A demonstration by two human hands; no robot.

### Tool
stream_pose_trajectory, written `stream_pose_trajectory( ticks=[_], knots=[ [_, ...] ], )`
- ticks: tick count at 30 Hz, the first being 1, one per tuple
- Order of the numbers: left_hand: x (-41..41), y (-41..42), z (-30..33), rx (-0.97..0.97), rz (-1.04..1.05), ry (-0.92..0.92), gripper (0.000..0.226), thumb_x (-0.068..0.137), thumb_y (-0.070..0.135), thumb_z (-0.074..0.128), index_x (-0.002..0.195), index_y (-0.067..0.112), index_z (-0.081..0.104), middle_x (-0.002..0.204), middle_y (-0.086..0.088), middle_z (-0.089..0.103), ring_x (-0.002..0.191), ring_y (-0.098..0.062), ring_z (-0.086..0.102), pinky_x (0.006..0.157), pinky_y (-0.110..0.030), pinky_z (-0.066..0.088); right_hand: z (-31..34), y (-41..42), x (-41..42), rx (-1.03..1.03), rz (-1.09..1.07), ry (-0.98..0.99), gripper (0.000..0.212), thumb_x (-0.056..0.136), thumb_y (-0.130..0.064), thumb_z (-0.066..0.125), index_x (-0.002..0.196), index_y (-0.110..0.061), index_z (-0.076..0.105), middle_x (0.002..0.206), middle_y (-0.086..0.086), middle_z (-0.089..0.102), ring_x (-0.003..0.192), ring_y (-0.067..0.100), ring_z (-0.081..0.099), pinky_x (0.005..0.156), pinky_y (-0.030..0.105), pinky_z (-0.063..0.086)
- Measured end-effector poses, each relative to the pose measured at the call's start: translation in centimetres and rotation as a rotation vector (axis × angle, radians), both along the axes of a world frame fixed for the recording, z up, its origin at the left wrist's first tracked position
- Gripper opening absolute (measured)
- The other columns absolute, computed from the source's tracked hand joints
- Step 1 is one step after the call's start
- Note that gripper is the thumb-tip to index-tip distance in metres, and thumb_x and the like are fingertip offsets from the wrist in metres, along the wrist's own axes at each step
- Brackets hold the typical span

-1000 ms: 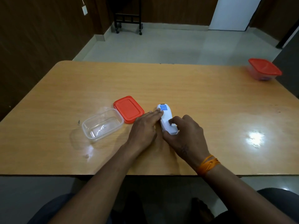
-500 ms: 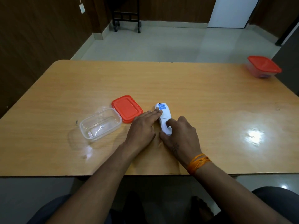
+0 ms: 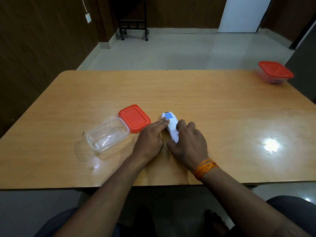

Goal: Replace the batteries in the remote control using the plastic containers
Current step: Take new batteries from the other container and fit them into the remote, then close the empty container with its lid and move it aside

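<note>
Barely shifted since before — left hand [image 3: 150,139] flat, fingertips pinning white remote [image 3: 171,126] to table [image 3: 205,100]; right hand [image 3: 189,142] curled over its near end, beside open container [image 3: 107,135], red lid [image 3: 134,118].

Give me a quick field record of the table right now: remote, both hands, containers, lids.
remote: white remote control, lying on the wooden table
left hand: fingertips pressing remote's far end
right hand: covering remote's near end
open container: clear, looks empty, left of hands
loose lid: red lid, flat on the table, touching the open container
closed container: red-lidded, far right corner
batteries: none visible
</note>
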State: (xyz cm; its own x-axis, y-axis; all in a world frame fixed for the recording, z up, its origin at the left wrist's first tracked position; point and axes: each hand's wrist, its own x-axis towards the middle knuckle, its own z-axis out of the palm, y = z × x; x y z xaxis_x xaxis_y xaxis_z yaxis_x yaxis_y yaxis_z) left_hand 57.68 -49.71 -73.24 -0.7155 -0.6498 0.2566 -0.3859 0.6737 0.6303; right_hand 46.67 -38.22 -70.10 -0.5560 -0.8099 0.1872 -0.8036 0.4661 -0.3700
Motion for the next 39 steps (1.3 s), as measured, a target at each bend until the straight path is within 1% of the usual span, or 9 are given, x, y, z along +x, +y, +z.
stream_pose_trajectory(
  ticks=[2,4,9,13,15,17,20,25,39],
  knots=[
    [0.2,0.4,0.4,0.024,0.036,0.043,0.07,0.085,-0.006,0.043,0.152,0.012,0.054,0.157,-0.005,0.053,0.146,-0.015,0.048,0.121,-0.021,0.034,0.3,0.1,-0.2,-0.017,-0.007,-0.003,0.042,0.087,-0.037,0.064,0.115,-0.01,0.048,0.097,0.01,0.052,0.068,0.031,0.046,0.06,0.034,0.033],
    [0.4,0.5,0.7,0.032,0.091,0.083,0.069,0.088,-0.009,0.045,0.154,0.012,0.051,0.158,-0.004,0.052,0.146,-0.014,0.047,0.117,-0.013,0.03,0.4,0.1,-0.6,-0.066,-0.038,-0.027,0.033,0.092,-0.03,0.057,0.115,-0.009,0.047,0.093,0.013,0.057,0.066,0.034,0.05,0.058,0.036,0.034],
    [0.2,0.5,0.5,0.015,0.088,0.019,0.067,0.086,-0.01,0.048,0.148,0.012,0.058,0.151,-0.006,0.06,0.142,-0.02,0.054,0.117,-0.028,0.04,0.8,0.0,-3.0,-0.13,-0.12,-0.172,0.018,0.103,-0.023,0.042,0.113,-0.008,0.048,0.093,0.016,0.067,0.076,0.038,0.058,0.063,0.039,0.035],
    [0.2,0.6,-0.2,-0.052,0.038,-0.092,0.064,0.08,-0.001,0.045,0.139,0.011,0.067,0.145,-0.008,0.065,0.141,-0.026,0.055,0.119,-0.04,0.041,0.7,0.3,-4.2,-0.208,-0.205,-0.361,0.041,0.108,-0.046,0.042,0.115,-0.008,0.053,0.098,0.011,0.068,0.083,0.029,0.057,0.07,0.038,0.043],
    [0.1,0.7,-0.3,-0.083,0.034,-0.131,0.063,0.081,0.003,0.044,0.139,0.012,0.067,0.148,-0.007,0.063,0.144,-0.025,0.052,0.122,-0.038,0.036,0.7,0.3,-4.3,-0.19,-0.221,-0.466,0.052,0.098,-0.056,0.06,0.12,-0.01,0.048,0.1,0.005,0.061,0.088,0.027,0.058,0.072,0.036,0.045],
    [0.2,0.9,-0.4,-0.102,0.043,-0.136,0.061,0.083,0.0,0.046,0.138,0.011,0.068,0.149,-0.008,0.062,0.144,-0.025,0.051,0.121,-0.033,0.031,0.5,0.3,-4.4,-0.158,-0.193,-0.427,0.058,0.085,-0.041,0.08,0.116,-0.013,0.039,0.104,0.005,0.06,0.085,0.026,0.059,0.062,0.032,0.043],
    [0.2,1.0,-0.4,-0.121,0.045,-0.137,0.059,0.086,-0.006,0.051,0.14,0.011,0.066,0.15,-0.007,0.061,0.146,-0.024,0.049,0.119,-0.026,0.026,0.3,0.5,-4.6,-0.123,-0.193,-0.288,0.051,0.08,-0.025,0.078,0.11,-0.014,0.039,0.103,0.007,0.062,0.079,0.028,0.058,0.052,0.028,0.034],
    [0.4,1.6,-0.2,-0.145,0.022,-0.169,0.057,0.092,-0.002,0.053,0.147,0.013,0.059,0.156,-0.005,0.054,0.152,-0.022,0.041,0.122,-0.028,0.023,0.3,0.7,-4.7,-0.039,-0.232,-0.027,0.046,0.082,-0.049,0.071,0.106,-0.012,0.058,0.102,0.005,0.05,0.09,0.026,0.055,0.064,0.034,0.042],
    [3.2,3.5,1.4,-0.085,0.047,-0.214,0.048,0.102,0.024,0.06,0.149,0.018,0.057,0.158,-0.001,0.052,0.151,-0.018,0.042,0.124,-0.034,0.033,0.2,1.0,-4.3,-0.032,-0.229,0.085,0.057,0.087,-0.06,0.065,0.114,-0.01,0.061,0.113,0.01,0.054,0.106,0.029,0.052,0.068,0.036,0.046]
  ],
)
